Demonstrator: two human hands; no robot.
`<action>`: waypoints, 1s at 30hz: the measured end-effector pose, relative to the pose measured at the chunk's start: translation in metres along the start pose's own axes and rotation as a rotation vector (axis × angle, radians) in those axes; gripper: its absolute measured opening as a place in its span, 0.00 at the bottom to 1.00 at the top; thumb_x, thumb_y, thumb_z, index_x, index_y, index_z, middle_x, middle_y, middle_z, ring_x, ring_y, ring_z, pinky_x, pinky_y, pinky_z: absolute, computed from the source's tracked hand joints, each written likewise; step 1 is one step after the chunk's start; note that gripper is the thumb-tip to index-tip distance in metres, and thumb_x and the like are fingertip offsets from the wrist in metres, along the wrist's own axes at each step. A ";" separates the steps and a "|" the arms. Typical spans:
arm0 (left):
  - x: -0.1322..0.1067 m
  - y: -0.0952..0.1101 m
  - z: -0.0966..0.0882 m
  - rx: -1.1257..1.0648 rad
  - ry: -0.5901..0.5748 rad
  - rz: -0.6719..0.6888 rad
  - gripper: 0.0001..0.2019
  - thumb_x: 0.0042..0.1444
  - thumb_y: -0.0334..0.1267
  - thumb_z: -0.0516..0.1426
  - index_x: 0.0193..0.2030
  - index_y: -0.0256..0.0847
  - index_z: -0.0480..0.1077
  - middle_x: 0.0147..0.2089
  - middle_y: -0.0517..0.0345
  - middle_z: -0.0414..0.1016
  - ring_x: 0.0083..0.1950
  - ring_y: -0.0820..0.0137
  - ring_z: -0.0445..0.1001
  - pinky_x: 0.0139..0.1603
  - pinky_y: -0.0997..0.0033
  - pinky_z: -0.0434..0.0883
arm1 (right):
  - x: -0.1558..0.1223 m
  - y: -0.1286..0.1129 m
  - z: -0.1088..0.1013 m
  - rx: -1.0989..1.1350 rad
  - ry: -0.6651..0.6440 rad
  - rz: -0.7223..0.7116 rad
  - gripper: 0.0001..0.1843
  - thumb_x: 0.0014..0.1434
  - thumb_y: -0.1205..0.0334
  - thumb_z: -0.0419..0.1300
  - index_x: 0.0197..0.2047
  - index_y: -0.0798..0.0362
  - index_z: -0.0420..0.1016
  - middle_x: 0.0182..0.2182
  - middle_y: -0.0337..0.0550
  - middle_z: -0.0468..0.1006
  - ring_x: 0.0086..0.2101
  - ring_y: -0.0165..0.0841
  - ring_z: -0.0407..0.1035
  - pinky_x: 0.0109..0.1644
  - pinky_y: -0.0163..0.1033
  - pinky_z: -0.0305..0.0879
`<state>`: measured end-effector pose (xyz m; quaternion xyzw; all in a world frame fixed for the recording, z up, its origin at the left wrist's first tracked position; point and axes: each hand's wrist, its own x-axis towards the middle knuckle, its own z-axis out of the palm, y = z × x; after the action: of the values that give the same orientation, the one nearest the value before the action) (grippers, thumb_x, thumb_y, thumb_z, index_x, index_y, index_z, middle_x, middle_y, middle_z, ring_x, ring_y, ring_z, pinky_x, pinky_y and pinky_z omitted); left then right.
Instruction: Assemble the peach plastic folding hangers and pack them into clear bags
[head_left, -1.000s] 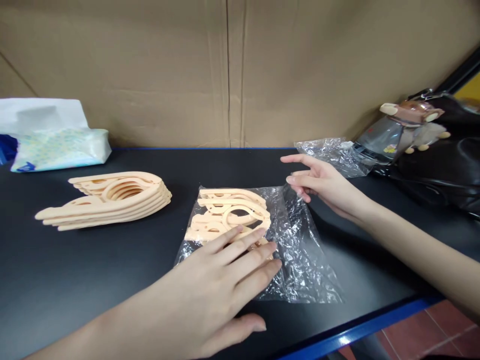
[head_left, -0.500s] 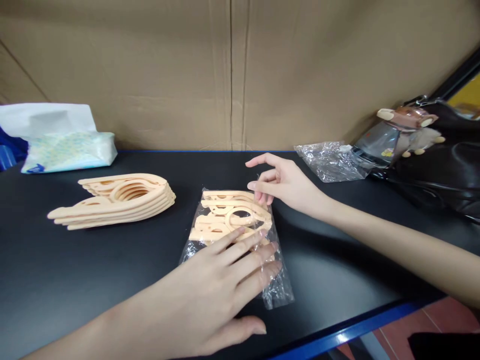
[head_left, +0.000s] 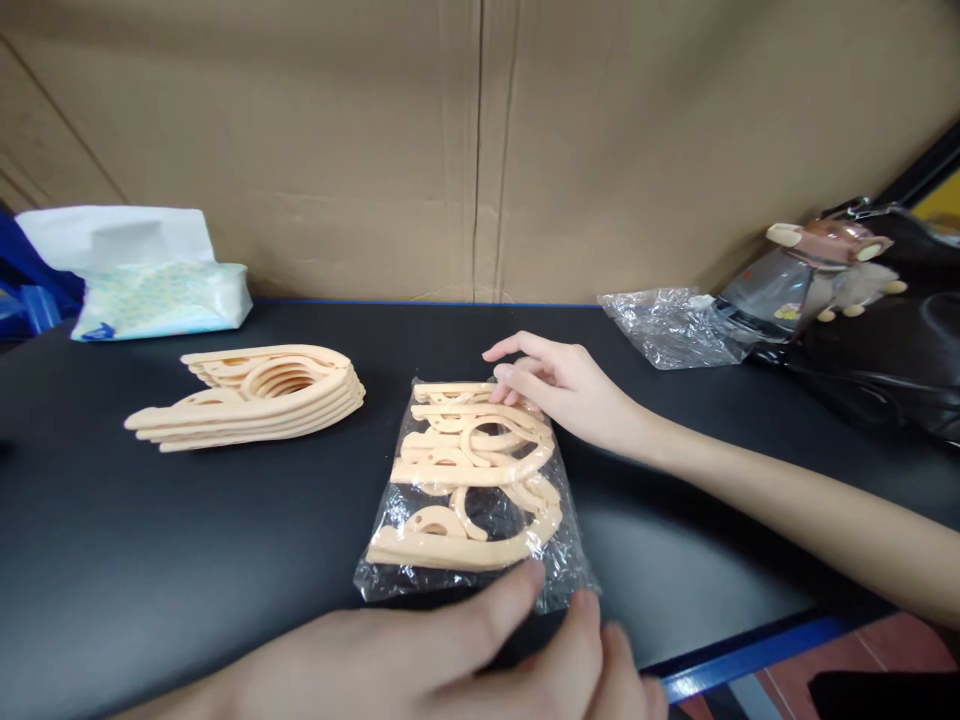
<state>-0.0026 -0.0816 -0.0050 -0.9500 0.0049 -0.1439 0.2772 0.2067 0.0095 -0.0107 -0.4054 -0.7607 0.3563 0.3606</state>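
A clear plastic bag holding several beige folding hangers lies flat on the black table. My right hand rests at the bag's far right corner, its fingers loosely bent and apart, with fingertips on the plastic. At the bag's near edge is my left hand, slightly blurred, with thumb and fingers apart. Whether its fingertips touch the plastic, I cannot tell. To the left, a neat stack of beige folding hangers sits outside the bag.
A tissue pack stands at the back left. Crumpled clear plastic lies at the back right, beside a transparent bottle with a brown top and a black bag. Cardboard rises behind the blue-edged black table.
My left hand has lifted off the hangers and drawn back to the bag's near edge, uncovering them. My right hand has lowered slightly onto the bag's far corner. The view has shifted slightly.
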 end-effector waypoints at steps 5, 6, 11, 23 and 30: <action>0.000 -0.004 0.005 -0.014 0.061 -0.206 0.17 0.67 0.31 0.45 0.50 0.40 0.73 0.58 0.58 0.76 0.58 0.65 0.70 0.62 0.64 0.64 | -0.010 -0.004 -0.002 -0.117 -0.036 -0.041 0.11 0.67 0.60 0.54 0.50 0.53 0.72 0.38 0.41 0.82 0.38 0.33 0.78 0.41 0.36 0.72; 0.000 -0.004 0.006 -0.025 0.074 -0.220 0.15 0.66 0.31 0.46 0.46 0.39 0.74 0.56 0.55 0.77 0.58 0.63 0.71 0.63 0.62 0.63 | -0.012 -0.005 -0.003 -0.165 -0.036 -0.058 0.11 0.68 0.60 0.53 0.49 0.53 0.73 0.38 0.40 0.82 0.39 0.33 0.77 0.42 0.36 0.71; 0.000 -0.005 0.008 -0.054 0.055 -0.206 0.12 0.65 0.30 0.46 0.40 0.37 0.71 0.55 0.48 0.78 0.55 0.61 0.77 0.61 0.61 0.68 | -0.022 -0.008 -0.002 -0.415 -0.099 -0.199 0.13 0.69 0.58 0.54 0.50 0.55 0.74 0.44 0.44 0.80 0.44 0.34 0.73 0.50 0.39 0.68; -0.009 0.004 0.012 -0.031 0.041 -0.151 0.06 0.57 0.37 0.57 0.36 0.36 0.72 0.45 0.44 0.82 0.47 0.56 0.80 0.50 0.61 0.76 | -0.040 -0.002 0.006 -0.703 -0.283 -0.281 0.36 0.68 0.45 0.52 0.69 0.60 0.57 0.69 0.59 0.52 0.69 0.43 0.45 0.71 0.54 0.43; -0.006 -0.004 0.008 -0.045 0.033 -0.153 0.13 0.60 0.27 0.48 0.38 0.37 0.74 0.42 0.51 0.82 0.43 0.61 0.80 0.47 0.63 0.76 | -0.038 -0.006 0.001 -0.723 -0.412 -0.223 0.33 0.69 0.43 0.49 0.71 0.48 0.55 0.71 0.55 0.40 0.70 0.44 0.34 0.71 0.58 0.38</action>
<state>-0.0066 -0.0737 -0.0108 -0.9511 -0.0598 -0.1799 0.2438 0.2192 -0.0264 -0.0163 -0.3414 -0.9319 0.0990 0.0724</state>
